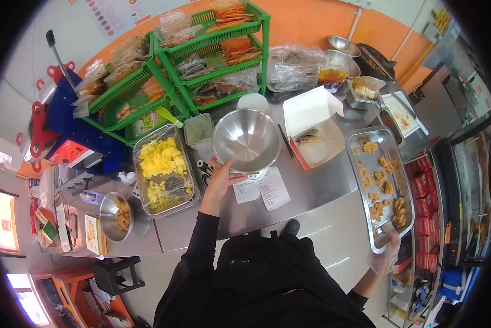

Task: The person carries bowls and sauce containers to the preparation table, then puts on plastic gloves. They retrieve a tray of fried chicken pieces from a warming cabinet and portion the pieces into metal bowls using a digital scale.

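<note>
My left hand [223, 177] grips the near rim of a shiny steel mixing bowl [247, 139], thumb on the inside. The bowl is tilted a little toward me and shows nothing in it. In a clear plastic glove, my right hand [386, 252] is at the near end of a long metal tray [365, 218]. Its fingers are curled over the tray's end, beside pieces of fried chicken [399, 213]; what they close on is hard to make out. Two printed receipts [274, 188] lie on the steel counter just below the bowl.
An open takeaway box [314, 139] stands between bowl and tray. To the left are a pan of yellow food [161, 164] and a bowl of fried pieces [116, 217]. Green basket racks [213, 44] rise behind. A knife [409, 106] lies on a cutting board at right.
</note>
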Demonstrator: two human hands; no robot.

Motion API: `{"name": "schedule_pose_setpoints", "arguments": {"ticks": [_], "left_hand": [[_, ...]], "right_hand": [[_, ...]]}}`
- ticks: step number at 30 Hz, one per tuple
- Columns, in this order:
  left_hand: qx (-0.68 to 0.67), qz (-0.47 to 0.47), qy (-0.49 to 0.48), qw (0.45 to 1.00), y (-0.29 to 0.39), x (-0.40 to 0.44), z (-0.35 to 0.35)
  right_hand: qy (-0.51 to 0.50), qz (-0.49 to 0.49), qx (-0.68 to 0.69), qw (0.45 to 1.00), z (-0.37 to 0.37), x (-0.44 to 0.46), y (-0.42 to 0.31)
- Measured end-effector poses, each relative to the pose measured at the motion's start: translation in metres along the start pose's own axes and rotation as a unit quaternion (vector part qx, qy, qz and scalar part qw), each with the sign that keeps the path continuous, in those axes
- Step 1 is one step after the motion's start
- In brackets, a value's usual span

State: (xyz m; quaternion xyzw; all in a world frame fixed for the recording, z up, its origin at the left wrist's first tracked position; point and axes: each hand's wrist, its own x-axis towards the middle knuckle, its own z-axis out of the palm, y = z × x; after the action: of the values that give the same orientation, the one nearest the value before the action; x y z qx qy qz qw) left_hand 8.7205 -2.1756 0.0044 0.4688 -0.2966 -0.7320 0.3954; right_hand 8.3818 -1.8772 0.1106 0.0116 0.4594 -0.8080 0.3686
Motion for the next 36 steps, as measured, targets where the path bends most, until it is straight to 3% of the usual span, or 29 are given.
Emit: {"name": "schedule_pose_setpoints", "arguments": {"ticks": [1,2,3,6,7,8,9,11,13,14,16,19,20,23,24,26,27,28,30,33,34,36], "left_hand": [[0.012,-0.002,0.002,1.0,0.002,-0.001,0.001],[0.02,-0.004,-0.004,1.0,0.004,-0.002,0.002],[0.028,-0.007,-0.009,1.0,0.006,-0.004,0.002],[0.081,-0.01,-0.018,0.997,0.009,-0.014,-0.002],[0.103,-0.009,-0.02,0.994,0.008,-0.017,-0.005],[0.26,0.1,0.046,0.959,-0.003,-0.021,-0.014],[0.406,0.205,0.111,0.884,-0.015,-0.03,-0.02],[0.461,0.249,0.12,0.843,-0.023,-0.053,-0.029],[0.291,0.138,0.016,0.947,0.026,-0.114,-0.004],[0.244,0.099,-0.023,0.964,0.029,-0.123,-0.006],[0.143,0.026,-0.097,0.985,0.033,-0.137,-0.014],[0.191,0.004,-0.095,0.977,-0.008,-0.122,-0.05],[0.327,0.102,-0.075,0.937,-0.016,-0.126,-0.049],[0.316,0.233,-0.093,0.915,-0.042,-0.142,-0.054],[0.152,0.047,-0.048,0.986,-0.033,-0.157,-0.052],[0.001,0.031,0.031,0.999,-0.031,-0.186,-0.055],[-0.078,0.021,0.07,0.994,-0.035,-0.198,-0.061],[-0.078,0.011,0.072,0.994,-0.048,-0.2,-0.085],[-0.237,0.003,0.081,0.968,-0.033,-0.213,-0.075],[-0.286,-0.041,0.125,0.949,-0.033,-0.258,-0.082],[-0.255,-0.031,0.228,0.939,-0.064,-0.263,-0.103],[-0.109,-0.088,0.242,0.96,-0.088,-0.284,-0.126]], "right_hand": [[-0.041,-0.196,-0.216,0.956,-0.007,0.002,0.005],[-0.079,-0.374,-0.413,0.826,-0.02,0.004,0.013],[-0.111,-0.518,-0.574,0.624,-0.025,0.004,0.017],[-0.128,-0.446,-0.575,0.674,-0.028,-0.004,0.016],[-0.118,-0.362,-0.518,0.766,-0.026,-0.007,0.015],[-0.107,-0.271,-0.452,0.843,-0.017,-0.011,0.015],[-0.082,-0.224,-0.411,0.88,0.001,-0.017,0.016],[-0.019,-0.136,-0.311,0.94,0.036,-0.03,0.018],[-0.028,-0.121,-0.326,0.937,0.019,-0.023,0.022],[-0.056,-0.113,-0.329,0.936,0.01,-0.019,0.024],[-0.15,-0.105,-0.348,0.92,-0.019,0.006,0.037],[-0.367,-0.099,-0.395,0.836,-0.075,0.069,0.063],[-0.417,-0.088,-0.4,0.811,-0.077,0.08,0.069],[-0.47,-0.054,-0.371,0.799,-0.023,0.048,0.078],[-0.471,-0.059,-0.358,0.804,-0.013,0.038,0.083],[-0.462,-0.059,-0.401,0.788,0.033,0.0,0.083],[-0.479,-0.009,-0.397,0.783,0.039,-0.002,0.092],[-0.5,0.026,-0.396,0.77,0.034,0.009,0.107],[-0.566,0.089,-0.388,0.722,0.01,0.04,0.153],[-0.583,0.185,-0.476,0.631,0.042,0.03,0.167],[-0.582,0.207,-0.506,0.601,0.056,0.022,0.169],[-0.574,0.232,-0.525,0.584,0.064,0.015,0.178]]}}
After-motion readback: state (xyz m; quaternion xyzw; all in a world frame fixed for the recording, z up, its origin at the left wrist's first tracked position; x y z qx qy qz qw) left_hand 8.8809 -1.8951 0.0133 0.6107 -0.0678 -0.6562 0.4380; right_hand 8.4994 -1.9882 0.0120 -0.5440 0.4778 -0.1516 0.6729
